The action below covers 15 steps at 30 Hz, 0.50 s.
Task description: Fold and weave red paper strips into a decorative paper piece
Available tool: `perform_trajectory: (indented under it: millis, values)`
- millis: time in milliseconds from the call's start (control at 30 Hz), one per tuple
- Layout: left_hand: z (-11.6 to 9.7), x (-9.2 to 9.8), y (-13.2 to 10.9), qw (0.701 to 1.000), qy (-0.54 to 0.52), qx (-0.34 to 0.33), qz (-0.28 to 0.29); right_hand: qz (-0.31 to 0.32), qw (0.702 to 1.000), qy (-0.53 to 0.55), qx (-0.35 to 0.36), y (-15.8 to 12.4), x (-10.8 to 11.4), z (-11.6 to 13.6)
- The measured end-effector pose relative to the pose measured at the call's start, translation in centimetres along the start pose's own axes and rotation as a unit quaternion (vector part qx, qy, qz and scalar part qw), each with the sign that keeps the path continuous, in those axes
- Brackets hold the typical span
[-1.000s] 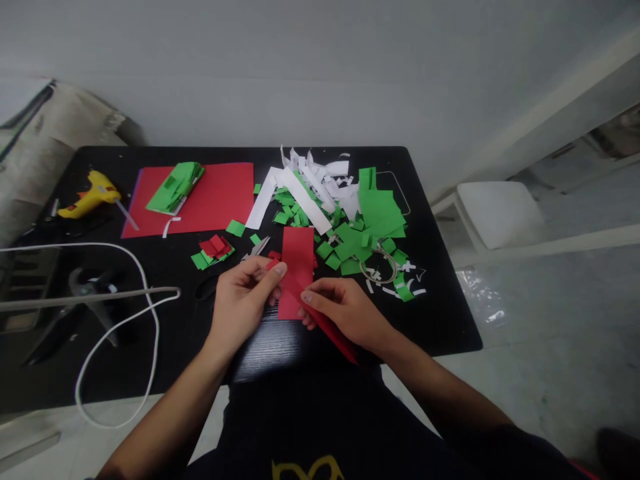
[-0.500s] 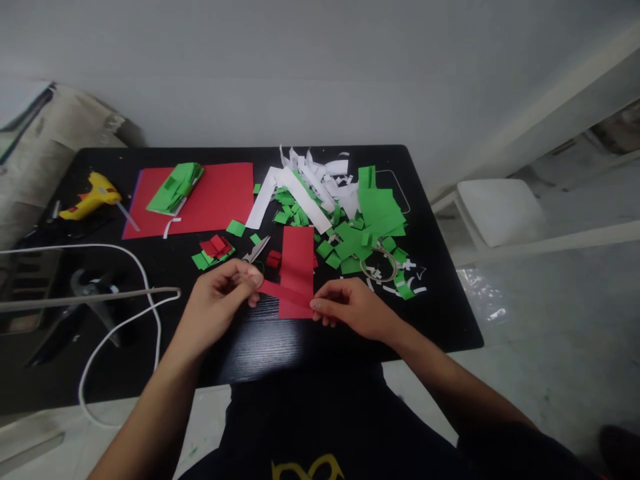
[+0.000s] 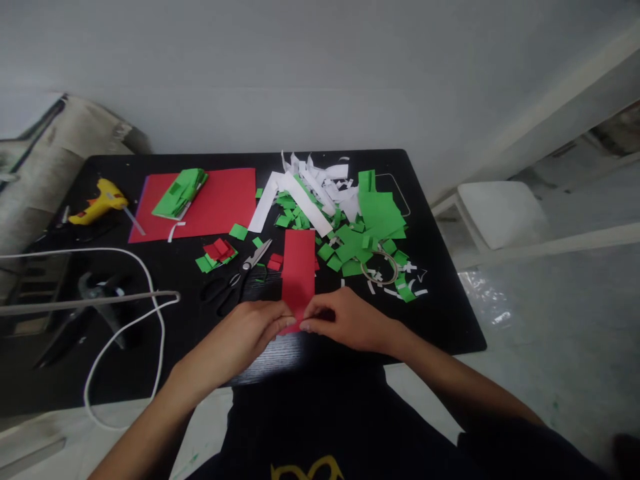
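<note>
A red paper rectangle (image 3: 299,267) lies upright-on on the black table in front of me. At its near end my left hand (image 3: 257,327) and my right hand (image 3: 347,320) almost meet, thumbs and forefingers pinched over red paper. The strip in the fingers is mostly hidden and hard to tell from the rectangle beneath. Scissors (image 3: 246,265) with black handles rest partly spread, just beyond my left hand. Small folded red pieces (image 3: 275,261) sit left of the rectangle.
Green paper pieces (image 3: 383,215) and white strips (image 3: 310,203) are heaped at the back right, with a tape ring (image 3: 379,268) nearby. Larger red sheets (image 3: 230,200) carry a green folded bundle (image 3: 181,192). A yellow glue gun (image 3: 103,201) and white cable (image 3: 145,277) are leftward.
My hands have come together and down towards the table edge. The red strip stretched between them is now mostly covered by fingers. The scissors are more fully exposed.
</note>
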State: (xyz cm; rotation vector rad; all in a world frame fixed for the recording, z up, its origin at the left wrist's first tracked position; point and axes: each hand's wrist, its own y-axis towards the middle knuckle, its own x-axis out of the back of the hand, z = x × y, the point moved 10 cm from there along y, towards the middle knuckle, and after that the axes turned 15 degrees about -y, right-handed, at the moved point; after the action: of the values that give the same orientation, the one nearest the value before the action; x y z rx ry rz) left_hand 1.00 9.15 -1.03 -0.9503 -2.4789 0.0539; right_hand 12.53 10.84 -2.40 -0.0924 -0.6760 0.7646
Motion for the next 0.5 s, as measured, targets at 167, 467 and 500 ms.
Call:
perform_trajectory:
  millis: [167,467,500]
  values:
    - [0.1,0.8,-0.6,0.999,-0.028,-0.015,-0.015,0.019,1.0,0.0,-0.016,-0.3,1.1,-0.6]
    - [1.1,2.3,-1.8,0.998,-0.029,0.026,-0.046,-0.085,0.991,0.087,-0.051,-0.9,3.5,-3.2]
    - [0.9,2.2,-1.7,0.998,-0.033,0.027,-0.046,-0.089,0.991,0.09,-0.045,-0.9,3.4,-2.9]
